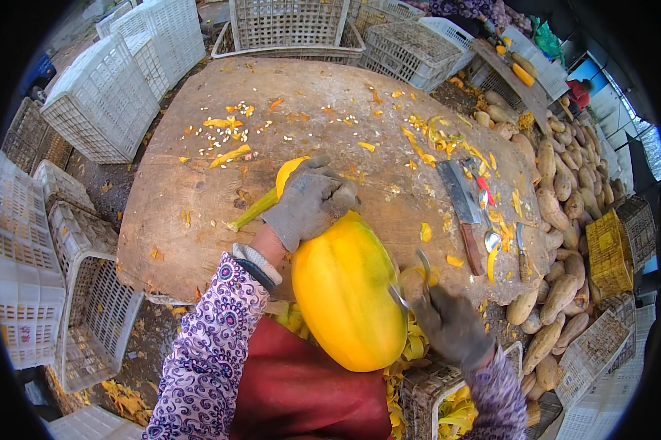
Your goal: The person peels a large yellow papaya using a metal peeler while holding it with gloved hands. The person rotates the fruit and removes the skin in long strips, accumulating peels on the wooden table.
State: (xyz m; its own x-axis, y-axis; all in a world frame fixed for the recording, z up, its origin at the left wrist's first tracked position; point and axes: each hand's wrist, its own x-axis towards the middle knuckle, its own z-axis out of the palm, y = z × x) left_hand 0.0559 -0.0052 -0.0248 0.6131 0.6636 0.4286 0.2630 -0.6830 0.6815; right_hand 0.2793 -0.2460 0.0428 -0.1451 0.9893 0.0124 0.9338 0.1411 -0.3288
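A large pumpkin (349,293), bright yellow with a greenish patch on its right side, leans between the table edge and a red apron (312,381). My left hand (312,202), in a grey glove, is closed over its upper end. Beside that hand show an orange piece (289,173) and a green stem (256,210); the glove hides whether they join the pumpkin. My right hand (451,323), in a dark glove and slightly blurred, is closed on a metal peeler (398,295) at the pumpkin's right side.
A cleaver (459,192), a spoon (492,240), a small knife (522,253) and a red-handled tool (485,189) lie right on the wooden table (176,183). Seeds and peel scraps are scattered there. Below right stands a crate (418,396) of peelings. Crates (103,95) and heaped pumpkins (561,293) surround the table.
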